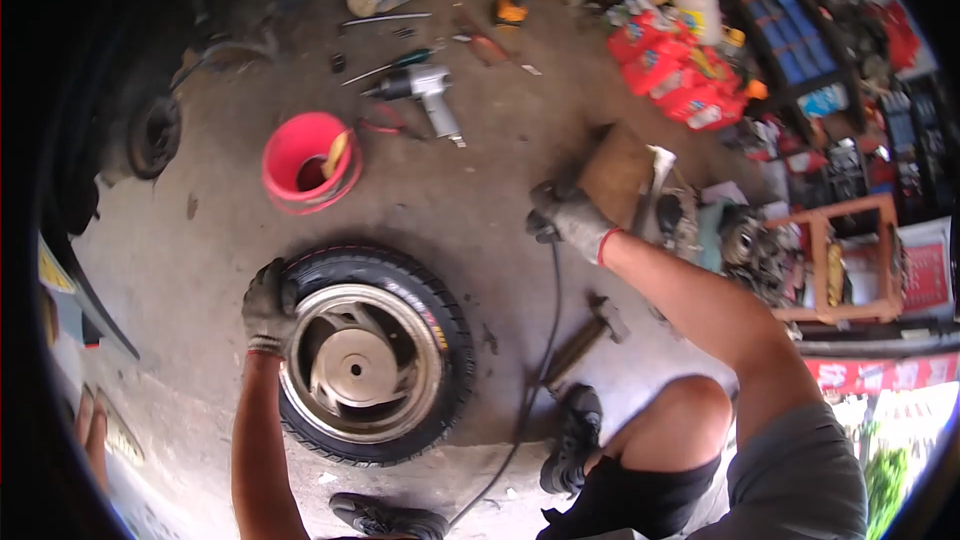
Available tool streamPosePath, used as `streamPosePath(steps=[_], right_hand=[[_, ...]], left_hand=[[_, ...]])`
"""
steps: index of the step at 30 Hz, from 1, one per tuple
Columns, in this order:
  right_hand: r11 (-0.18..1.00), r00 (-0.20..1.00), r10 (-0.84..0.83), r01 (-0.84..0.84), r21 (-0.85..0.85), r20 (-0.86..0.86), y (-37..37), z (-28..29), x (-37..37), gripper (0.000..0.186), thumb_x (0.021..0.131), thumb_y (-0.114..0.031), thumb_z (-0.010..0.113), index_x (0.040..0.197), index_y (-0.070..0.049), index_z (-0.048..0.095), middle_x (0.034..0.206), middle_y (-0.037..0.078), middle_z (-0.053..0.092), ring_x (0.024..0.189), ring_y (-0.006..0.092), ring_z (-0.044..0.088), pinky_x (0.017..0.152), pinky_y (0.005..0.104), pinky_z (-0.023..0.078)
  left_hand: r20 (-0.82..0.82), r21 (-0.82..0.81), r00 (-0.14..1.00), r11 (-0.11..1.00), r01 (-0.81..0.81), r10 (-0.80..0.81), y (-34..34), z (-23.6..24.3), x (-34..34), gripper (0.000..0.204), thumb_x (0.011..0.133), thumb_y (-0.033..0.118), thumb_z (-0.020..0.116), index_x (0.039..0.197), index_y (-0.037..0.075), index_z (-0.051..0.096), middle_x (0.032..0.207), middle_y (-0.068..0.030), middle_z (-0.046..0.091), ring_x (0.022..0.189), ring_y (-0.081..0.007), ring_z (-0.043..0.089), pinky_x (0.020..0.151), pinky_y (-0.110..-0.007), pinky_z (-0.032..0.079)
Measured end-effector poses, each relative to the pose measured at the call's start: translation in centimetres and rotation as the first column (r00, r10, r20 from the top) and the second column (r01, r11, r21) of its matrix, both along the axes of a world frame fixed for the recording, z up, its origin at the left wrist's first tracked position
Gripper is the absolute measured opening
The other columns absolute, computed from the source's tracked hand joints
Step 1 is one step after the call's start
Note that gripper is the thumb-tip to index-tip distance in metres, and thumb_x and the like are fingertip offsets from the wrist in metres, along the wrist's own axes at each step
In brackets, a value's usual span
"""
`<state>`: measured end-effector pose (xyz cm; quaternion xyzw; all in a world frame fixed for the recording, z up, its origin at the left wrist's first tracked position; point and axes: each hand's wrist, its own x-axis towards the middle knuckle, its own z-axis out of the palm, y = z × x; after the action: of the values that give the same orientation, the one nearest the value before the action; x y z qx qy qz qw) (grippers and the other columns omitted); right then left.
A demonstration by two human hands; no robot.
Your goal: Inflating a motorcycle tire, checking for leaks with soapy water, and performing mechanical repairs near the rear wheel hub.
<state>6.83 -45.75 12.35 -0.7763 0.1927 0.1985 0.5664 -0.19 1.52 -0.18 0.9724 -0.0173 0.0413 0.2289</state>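
A small wheel (357, 364), a black tyre on a pale metal rim, lies flat on the floor in front of me. My left hand (268, 308), in a dirty grey work glove, grips the tyre at its upper left, fingers curled over the tread. Off to the right, my right hand (570, 218), gloved too, is closed around the end of a black air hose (556, 300). The hose runs down from that hand past my feet. Whatever tip it has is hidden in my dark-smeared fingers.
A red bucket (312, 162) stands beyond the wheel. Farther off lie an air impact wrench (425, 95) and a screwdriver (395, 64). A hammer (590, 340) rests right of the hose, near a cardboard box (616, 172). Red packages (675, 75) and cluttered parts fill the right side.
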Motion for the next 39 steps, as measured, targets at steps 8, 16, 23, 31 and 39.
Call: streamPosePath(steps=[8, 16, 23, 31, 39], right_hand=[[0.974, 0.993, 0.062, -0.038, -0.224, 0.1, -3.6, 14.0, -9.1, 0.036, 0.085, -0.034, 0.064, 0.091, 0.0, 0.058, 0.077, 0.01, 0.062, 0.07, 0.0175, 0.06, 0.063, 0.0341, 0.048], [0.861, 0.957, 0.29, -0.271, 0.43, 0.022, -31.1, 10.4, -22.6, 0.036, 0.09, -0.028, 0.061, 0.115, -0.002, 0.059, 0.092, 0.01, 0.067, 0.077, 0.0149, 0.064, 0.067, 0.0282, 0.053], [-0.103, -0.054, -0.962, 0.98, -0.172, 0.269, -74.8, 18.0, -50.4, 0.018, 0.089, -0.02, 0.055, 0.08, -0.005, 0.057, 0.059, 0.009, 0.054, 0.044, 0.0209, 0.051, 0.038, 0.0338, 0.04], [-0.02, 0.338, -0.516, 0.914, -0.406, 0.787, -103.7, 24.2, -46.5, 0.018, 0.083, -0.023, 0.061, 0.087, -0.007, 0.056, 0.071, 0.008, 0.056, 0.056, 0.0183, 0.052, 0.051, 0.0311, 0.039], [-0.317, 0.518, -0.217, 0.765, -0.561, 0.828, -109.9, 25.0, -42.4, 0.035, 0.078, -0.02, 0.067, 0.109, -0.006, 0.058, 0.097, 0.009, 0.062, 0.082, 0.0197, 0.061, 0.073, 0.0333, 0.048]], left_hand=[[-0.309, -0.538, 0.821, 0.8, 0.265, -0.48, -21.1, 14.8, -4.4, 0.075, 0.084, 0.02, 0.065, 0.146, 0.004, 0.028, 0.148, -0.0208, 0.033, 0.122, -0.0326, 0.048, 0.083, -0.039, 0.051], [-0.528, -0.849, 0.526, 0.394, -0.353, -0.667, -49.6, 12.7, -5.9, 0.011, 0.088, 0.018, 0.058, 0.092, 0.009, 0.054, 0.056, 0.0043, 0.04, 0.043, -0.0057, 0.041, 0.038, -0.025, 0.037], [-0.757, -0.495, 0.609, 0.817, -0.295, -0.238, -55.4, 6.5, -7.3, 0.017, 0.086, 0.025, 0.062, 0.085, 0.012, 0.051, 0.057, 0.0032, 0.043, 0.042, -0.0087, 0.044, 0.035, -0.027, 0.039], [-0.855, -0.283, 0.476, 0.954, -0.097, -0.205, -60.6, 6.4, -10.1, 0.015, 0.084, 0.022, 0.059, 0.085, 0.008, 0.054, 0.056, -0.0013, 0.049, 0.044, -0.0138, 0.051, 0.043, -0.03, 0.047], [-0.508, 0.053, 0.598, 0.67, 0.74, -0.62, -60.4, 4.7, -12.9, 0.027, 0.093, 0.039, 0.051, 0.094, 0.016, 0.064, 0.083, -0.0088, 0.068, 0.075, -0.0229, 0.062, 0.069, -0.042, 0.051]])
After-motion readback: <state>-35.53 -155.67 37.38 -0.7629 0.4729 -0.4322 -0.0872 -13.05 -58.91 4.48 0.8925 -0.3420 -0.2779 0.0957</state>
